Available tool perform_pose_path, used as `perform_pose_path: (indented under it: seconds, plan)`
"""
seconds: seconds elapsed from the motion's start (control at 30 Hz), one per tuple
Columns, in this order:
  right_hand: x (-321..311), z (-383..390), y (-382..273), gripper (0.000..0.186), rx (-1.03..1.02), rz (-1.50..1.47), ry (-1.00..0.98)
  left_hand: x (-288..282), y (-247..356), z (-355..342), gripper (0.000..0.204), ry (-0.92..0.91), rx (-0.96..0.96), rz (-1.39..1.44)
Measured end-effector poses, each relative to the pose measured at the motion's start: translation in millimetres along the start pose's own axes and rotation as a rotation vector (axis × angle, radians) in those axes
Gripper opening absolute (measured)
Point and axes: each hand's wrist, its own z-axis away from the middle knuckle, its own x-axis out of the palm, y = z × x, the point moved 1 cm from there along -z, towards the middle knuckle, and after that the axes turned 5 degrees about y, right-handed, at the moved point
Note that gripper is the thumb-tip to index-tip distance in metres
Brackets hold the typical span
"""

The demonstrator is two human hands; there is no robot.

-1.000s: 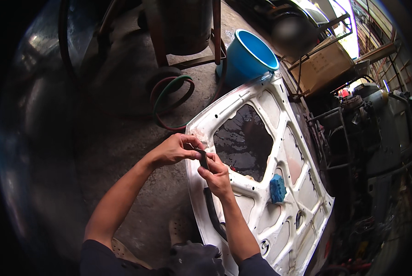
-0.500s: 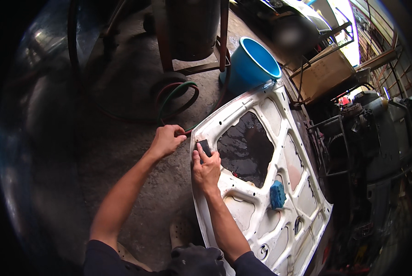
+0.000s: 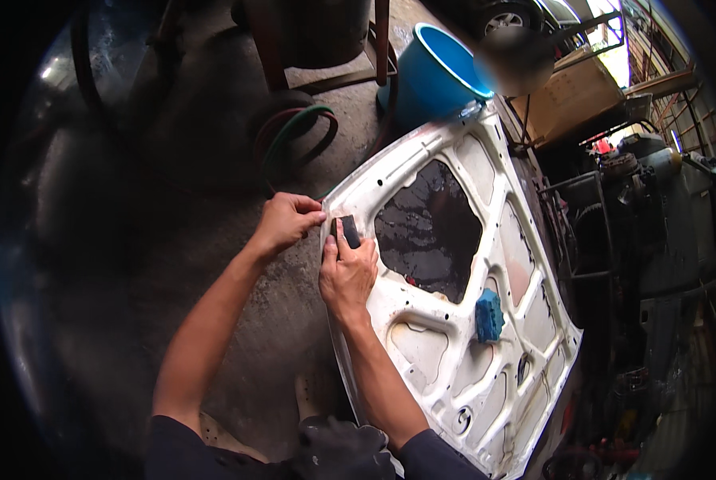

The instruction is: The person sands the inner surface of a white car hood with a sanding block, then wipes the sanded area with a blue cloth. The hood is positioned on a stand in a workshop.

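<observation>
A white car hood [image 3: 434,320] lies with its ribbed inner side up, slanting away from me to the right. My right hand [image 3: 348,276] presses a dark rectangular sanding block [image 3: 348,231] flat on the hood's left border, fingers stretched along it. At the outer left edge, the thumb and fingers of my left hand [image 3: 287,223] are pinched together against the rim. A blue sponge [image 3: 489,316] rests on the ribs right of my right hand. Through the large opening beside the block, a dark, wet-looking surface shows.
A blue bucket [image 3: 408,84] stands beyond the hood's far end. Coiled red and green hoses [image 3: 276,136] lie on the concrete floor left of it, near a metal stand [image 3: 338,80]. A cardboard box [image 3: 570,100] and stacked car parts [image 3: 654,232] crowd the right side.
The sanding block and my right hand have shifted slightly along the hood's left border. My left hand has come closer to the rim. The view has tilted a little.
</observation>
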Motion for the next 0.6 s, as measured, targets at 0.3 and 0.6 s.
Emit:
perform_pose_path:
  seconds: [0.3,0.6]
  plan:
    - [0.3,-6.7,-4.9,0.033,-0.008,0.042,-0.018,1.0,-0.1,1.1,0.022,0.021,0.070,-0.092]
    - [-3.1,-11.0,1.5,0.034,-0.022,0.112,-0.173,1.8,-3.2,0.1,0.020,0.039,0.085,-0.082]
